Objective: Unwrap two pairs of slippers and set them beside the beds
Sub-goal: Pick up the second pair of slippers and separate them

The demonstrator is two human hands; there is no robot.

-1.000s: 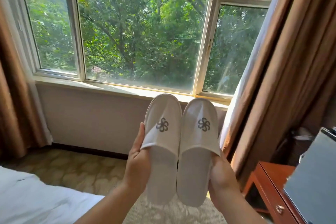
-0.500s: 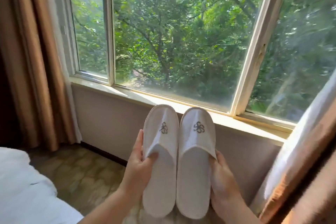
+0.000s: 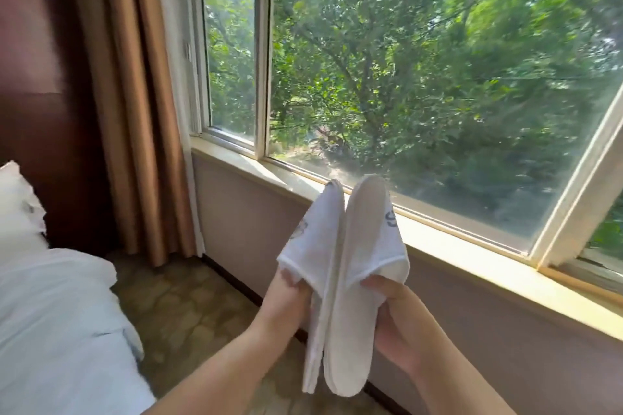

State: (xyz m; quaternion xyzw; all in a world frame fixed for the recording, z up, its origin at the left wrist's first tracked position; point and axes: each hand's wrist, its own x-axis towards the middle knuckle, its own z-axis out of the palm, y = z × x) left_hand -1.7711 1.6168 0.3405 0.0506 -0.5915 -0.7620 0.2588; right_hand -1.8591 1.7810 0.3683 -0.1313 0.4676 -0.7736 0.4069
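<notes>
I hold a pair of white slippers up in front of the window, toes pointing up. My left hand [image 3: 286, 303] grips the left slipper [image 3: 313, 246], fingers tucked into its opening. My right hand [image 3: 397, 323] grips the right slipper [image 3: 367, 266] the same way. The two slippers are folded toward each other, soles nearly touching, so each grey emblem shows only partly at the outer side. No wrapping is on them. A bed with white linen [image 3: 57, 323] lies at the lower left.
A dark headboard [image 3: 40, 84] and a white pillow [image 3: 18, 209] sit at the left. Brown curtains [image 3: 135, 94] hang beside the window [image 3: 421, 77]. A wide sill [image 3: 472, 253] runs along the wall. Patterned floor [image 3: 188, 310] lies between bed and wall.
The view has swung left, bringing the headboard and pillow in. The slippers, held flat side by side before, are now turned in toward each other.
</notes>
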